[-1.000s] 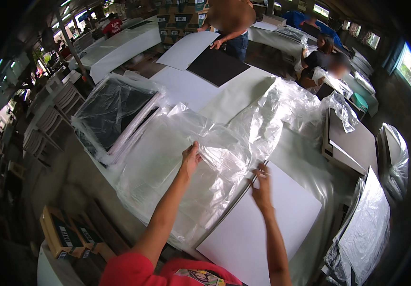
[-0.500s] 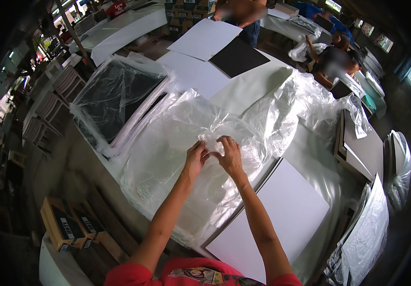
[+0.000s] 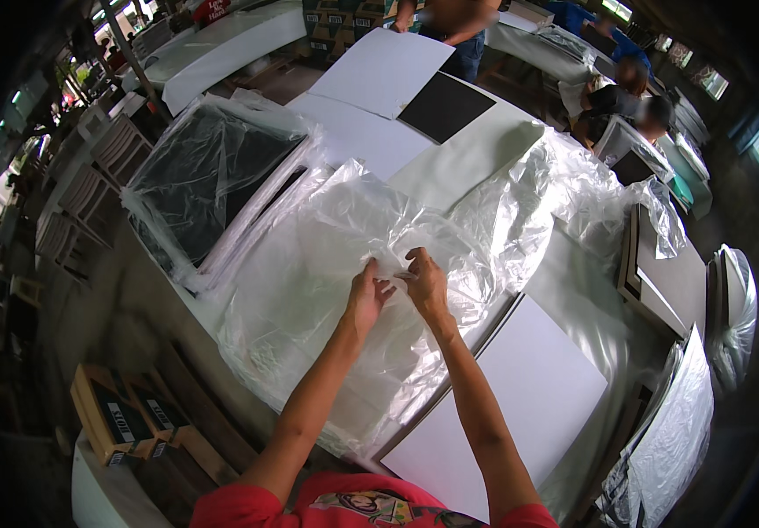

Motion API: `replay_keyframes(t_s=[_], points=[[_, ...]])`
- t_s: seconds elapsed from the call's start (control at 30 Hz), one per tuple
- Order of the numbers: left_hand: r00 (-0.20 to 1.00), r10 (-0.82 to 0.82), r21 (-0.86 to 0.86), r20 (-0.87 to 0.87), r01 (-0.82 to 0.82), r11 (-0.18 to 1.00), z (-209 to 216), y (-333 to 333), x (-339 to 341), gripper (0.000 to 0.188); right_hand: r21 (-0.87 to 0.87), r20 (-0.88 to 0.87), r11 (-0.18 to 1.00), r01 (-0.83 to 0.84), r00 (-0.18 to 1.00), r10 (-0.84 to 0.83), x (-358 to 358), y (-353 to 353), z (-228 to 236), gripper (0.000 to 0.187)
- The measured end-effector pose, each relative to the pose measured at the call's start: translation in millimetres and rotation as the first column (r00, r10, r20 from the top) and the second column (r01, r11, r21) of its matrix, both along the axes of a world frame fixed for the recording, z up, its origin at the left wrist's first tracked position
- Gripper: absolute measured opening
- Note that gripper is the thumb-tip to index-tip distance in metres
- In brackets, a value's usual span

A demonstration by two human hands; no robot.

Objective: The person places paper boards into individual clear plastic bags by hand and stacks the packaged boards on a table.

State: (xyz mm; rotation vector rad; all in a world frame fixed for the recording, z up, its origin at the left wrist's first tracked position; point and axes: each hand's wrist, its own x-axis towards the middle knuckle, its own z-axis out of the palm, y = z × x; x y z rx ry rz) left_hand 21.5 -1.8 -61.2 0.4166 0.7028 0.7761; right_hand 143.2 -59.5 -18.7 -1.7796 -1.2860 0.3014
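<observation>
A wide, crinkled sheet of clear plastic film (image 3: 327, 326) covers the table in front of me. My left hand (image 3: 365, 297) pinches the film near its middle, fingertips pressed together. Close beside it on the right, my right hand (image 3: 426, 283) grips a bit of the same film between thumb and curled fingers. A bunched fold shows between the two hands, a little above the table. To the right of my right forearm lies a stack of flat panels with a white top sheet (image 3: 520, 387).
Dark panels wrapped in plastic (image 3: 212, 185) lie at the far left of the table. Across it, a person holds a white board (image 3: 384, 70) beside a black panel (image 3: 446, 107). Grey panels (image 3: 674, 264) and bagged ones (image 3: 661, 440) stand right. Boxes (image 3: 115, 414) sit lower left.
My hands have shifted slightly, with my left fingers opening out a little under the film. The person opposite has moved the white board slightly. A worker at the right has changed posture.
</observation>
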Motion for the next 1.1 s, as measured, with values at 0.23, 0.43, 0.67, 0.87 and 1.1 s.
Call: replay_keyframes(t_s=[0.23,0.43,0.67,0.87,1.1], points=[[0.998,0.024,0.215,-0.063,-0.01,0.976,22,-6,-7,0.041,0.141,0.115,0.977,-0.161,0.983,0.145,6,-4,20,0.048],[0.992,-0.115,0.191,0.06,0.101,0.976,45,-15,-11,0.039,0.068,-0.15,0.957,-0.281,0.946,0.288,-1,6,26,0.059],[0.896,-0.138,0.306,-0.422,0.284,0.909,34,-8,-32,0.032,0.069,0.134,0.916,-0.394,0.914,0.383,-10,-3,46,0.056],[0.963,-0.202,0.313,-0.176,0.249,0.916,56,-17,-28,0.037,0.076,-0.022,0.919,-0.388,0.92,0.39,6,2,28,0.041],[0.949,-0.138,0.298,-0.284,0.224,0.928,62,-19,-30,0.03,0.218,0.187,0.901,-0.375,0.922,0.338,-1,-2,43,0.031]])
